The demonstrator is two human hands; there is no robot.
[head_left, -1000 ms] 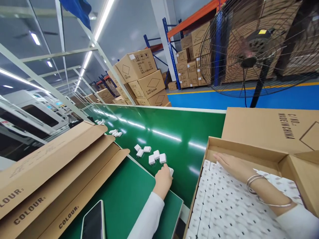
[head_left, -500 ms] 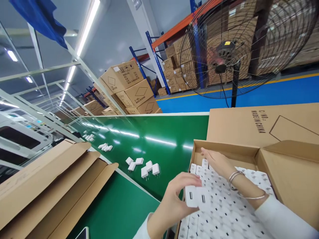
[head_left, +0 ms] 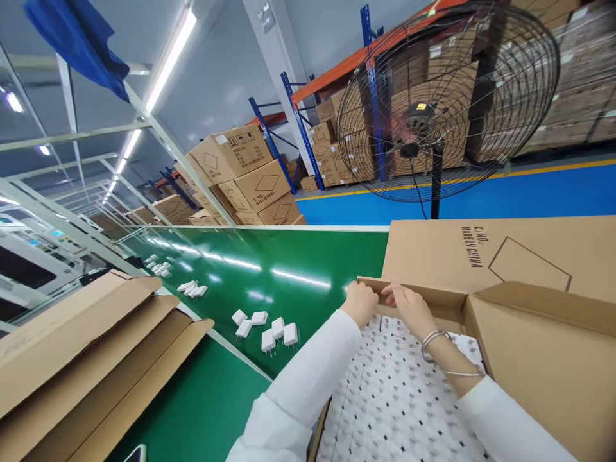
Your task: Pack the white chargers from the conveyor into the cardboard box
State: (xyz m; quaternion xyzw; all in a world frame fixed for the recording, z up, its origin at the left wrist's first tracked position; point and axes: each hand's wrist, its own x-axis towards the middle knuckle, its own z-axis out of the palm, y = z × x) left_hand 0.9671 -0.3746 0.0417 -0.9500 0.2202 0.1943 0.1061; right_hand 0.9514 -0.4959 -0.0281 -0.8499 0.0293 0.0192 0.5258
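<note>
Both hands meet at the far left corner of an open brown cardboard carton [head_left: 529,359], packed with rows of small white plastic chargers [head_left: 394,410] standing upright. The left hand [head_left: 360,301] is curled and the right hand [head_left: 409,308] is flat; whether either grips a charger cannot be told.

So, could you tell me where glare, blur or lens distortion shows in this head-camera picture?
Head view: ceiling strip lights glare and streak white across the green conveyor belt; the wide lens bends and tilts the rack posts; shelves at far right are smeared; both hands, left hand and right hand, look sharp at the carton.
</note>
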